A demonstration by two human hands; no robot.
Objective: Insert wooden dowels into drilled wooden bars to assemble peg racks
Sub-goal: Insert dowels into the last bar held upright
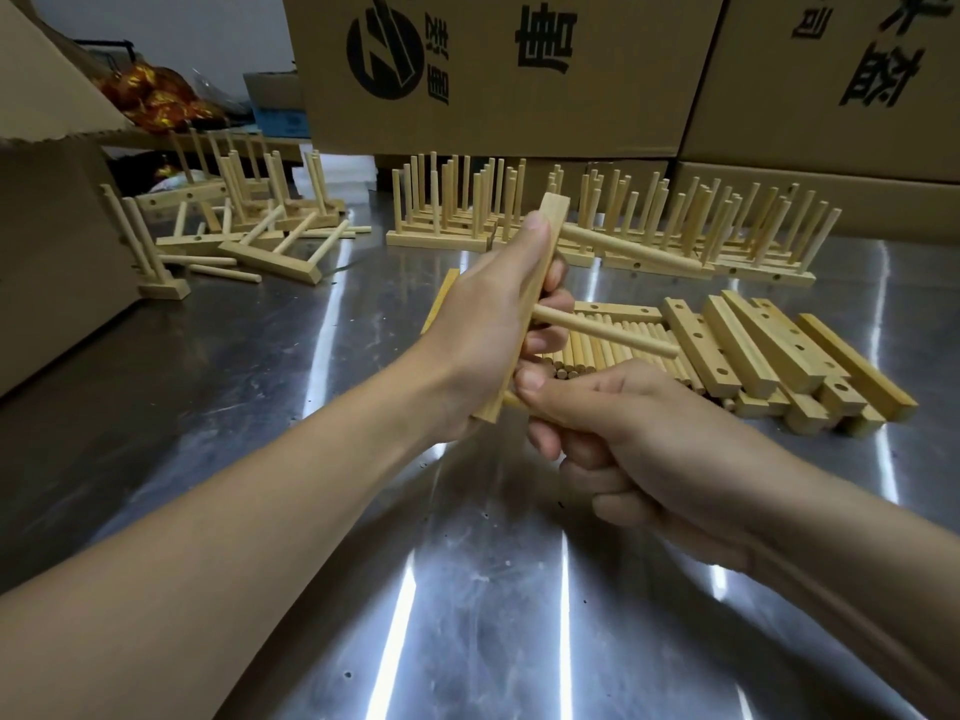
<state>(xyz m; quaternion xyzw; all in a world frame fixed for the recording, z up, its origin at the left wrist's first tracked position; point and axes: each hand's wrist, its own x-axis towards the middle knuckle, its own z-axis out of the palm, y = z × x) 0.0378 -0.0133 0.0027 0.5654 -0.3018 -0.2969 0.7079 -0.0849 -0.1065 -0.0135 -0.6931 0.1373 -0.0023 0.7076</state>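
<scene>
- Head view: a pale rectangular wooden bar (554,215) is held in the air above the shiny steel worktop (363,511). It is tilted near upright, with the top end leaning away to the right.
- Left hand (488,324): the grip is wrapped round the bar's middle. The thumb is laid along the near face towards the top end and the fingers are curled behind.
- Two round pale wooden dowels are seated in the bar, both pointing right. The upper dowel (623,247) sits just under the thumb tip; the middle dowel (608,332) passes between the curled fingers.
- Right hand (634,444): the grip is pinched on a third dowel (509,400) between thumb and forefinger, with the other fingers curled under.
- Only the third dowel's tip is seen, against the bar's lower end. Whether it is in a hole cannot be told.
- A heap of loose round dowels (613,356) lies on the worktop behind the hands. A stack of drilled pale wooden bars (737,345) is just beside it to the right.
- A row of finished peg racks (675,226), pegs up, is lined along the back in front of large printed brown cardboard boxes (493,70).
- Tumbled peg racks (249,226) and a few stray dowels are piled back left, near a plain cardboard box (52,226).
</scene>
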